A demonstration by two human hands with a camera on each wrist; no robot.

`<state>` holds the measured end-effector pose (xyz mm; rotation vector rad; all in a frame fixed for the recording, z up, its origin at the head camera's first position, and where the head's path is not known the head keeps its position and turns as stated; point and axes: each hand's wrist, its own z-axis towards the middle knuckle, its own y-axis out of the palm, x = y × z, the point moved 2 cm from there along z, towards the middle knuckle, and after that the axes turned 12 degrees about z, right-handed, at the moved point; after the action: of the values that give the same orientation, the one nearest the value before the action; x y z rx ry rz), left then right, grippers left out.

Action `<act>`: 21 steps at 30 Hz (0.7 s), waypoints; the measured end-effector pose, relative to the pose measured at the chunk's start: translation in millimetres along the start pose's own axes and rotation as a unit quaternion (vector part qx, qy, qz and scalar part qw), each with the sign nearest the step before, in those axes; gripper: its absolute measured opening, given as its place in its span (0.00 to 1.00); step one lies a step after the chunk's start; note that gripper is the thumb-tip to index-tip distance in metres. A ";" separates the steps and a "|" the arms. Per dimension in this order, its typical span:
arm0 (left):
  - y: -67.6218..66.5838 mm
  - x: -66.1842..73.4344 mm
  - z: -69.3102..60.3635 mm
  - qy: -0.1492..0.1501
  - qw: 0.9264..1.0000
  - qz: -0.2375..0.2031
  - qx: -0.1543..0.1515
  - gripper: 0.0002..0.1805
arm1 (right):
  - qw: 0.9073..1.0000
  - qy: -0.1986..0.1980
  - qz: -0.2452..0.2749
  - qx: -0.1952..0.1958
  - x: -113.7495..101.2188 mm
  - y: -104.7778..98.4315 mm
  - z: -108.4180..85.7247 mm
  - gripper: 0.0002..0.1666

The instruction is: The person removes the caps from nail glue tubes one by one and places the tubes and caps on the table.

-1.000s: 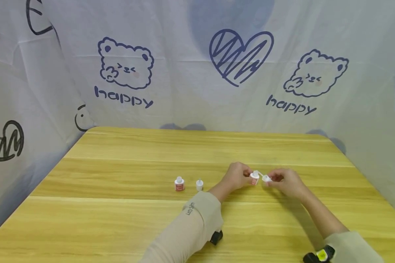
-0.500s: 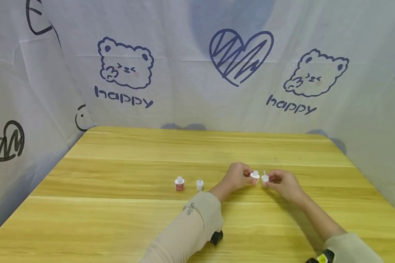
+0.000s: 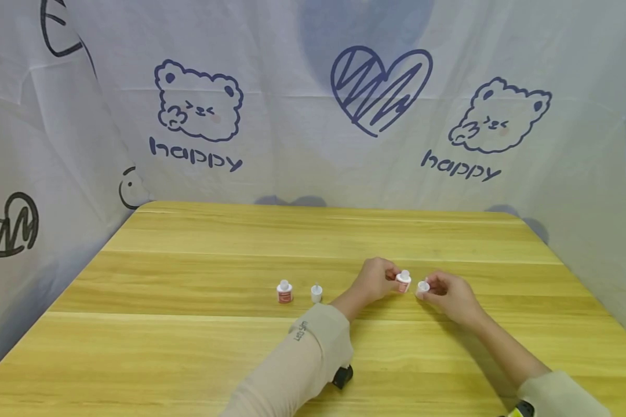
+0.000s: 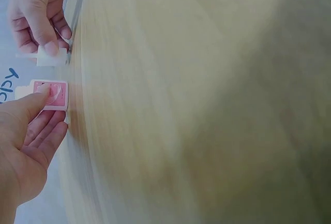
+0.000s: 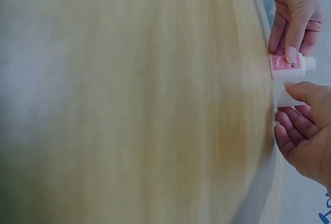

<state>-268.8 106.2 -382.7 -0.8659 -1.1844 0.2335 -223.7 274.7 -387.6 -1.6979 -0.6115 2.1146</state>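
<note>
My left hand (image 3: pixel 374 279) pinches a small white bottle (image 3: pixel 404 282) with a pink label, its uncapped neck upward. In the left wrist view the thumb lies across the label of this bottle (image 4: pixel 58 95). Just to the right, my right hand (image 3: pixel 455 294) holds a white cap (image 3: pixel 422 288) between thumb and fingers. A thin stem rises from the cap, pointing up. Bottle and cap are side by side with a small gap between them. In the right wrist view the thumb partly covers the cap (image 5: pixel 285 98).
A second small bottle (image 3: pixel 284 292), white with a red-pink label and an uncapped neck, stands on the wooden table (image 3: pixel 188 347). Beside it sits another white cap (image 3: pixel 316 294), stem up, close to the left forearm. A printed cloth (image 3: pixel 292 145) hangs behind the table.
The cap's stem leaned left toward the bottle's mouth a second ago; now the cap is upright and slightly lower and farther right. The left hand and its bottle have hardly moved.
</note>
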 end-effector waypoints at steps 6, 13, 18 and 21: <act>0.4 0.0 -0.5 0.007 1.000 0.010 0.003 0.10 | 1.000 0.008 -0.016 0.006 2.8 -0.1 -1.4 0.12; -0.4 0.7 -1.8 -0.008 1.000 0.005 -0.002 0.13 | 1.000 0.023 -0.021 0.003 2.8 -0.5 -2.3 0.12; -2.1 2.7 -3.8 -0.010 0.999 0.033 -0.002 0.15 | 0.999 0.031 -0.021 0.001 2.2 -1.4 -3.1 0.12; -2.5 3.6 -5.7 -0.012 0.999 0.038 -0.003 0.17 | 0.999 0.030 -0.023 0.003 2.2 -1.7 -2.8 0.12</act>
<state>-263.1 104.0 -379.0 -0.9169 -1.1761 0.3022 -221.4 277.6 -388.9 -1.7209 -0.6196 2.0246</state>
